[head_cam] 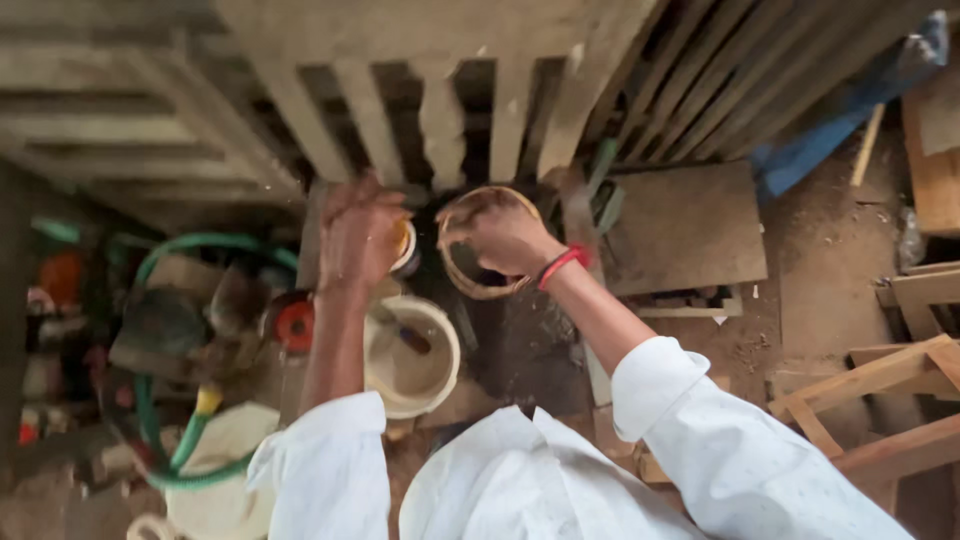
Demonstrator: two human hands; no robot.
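My right hand [500, 235], with a red band at the wrist, grips a thin round wooden hoop [488, 291] and holds it up near the slatted wall. My left hand [358, 232] is closed around a small pale round object [404, 247], partly hidden by the fingers, just left of the hoop. Below both hands stands a cream-coloured pot [412, 356] with a brush handle leaning in it. My white sleeves fill the bottom of the view.
A green hose [172, 255] loops over clutter at the left, beside a red disc [295, 325]. A flat brown board [684, 226] lies at the right. Wooden frames [880, 395] stand at the lower right; a blue sheet [842, 118] hangs at the upper right.
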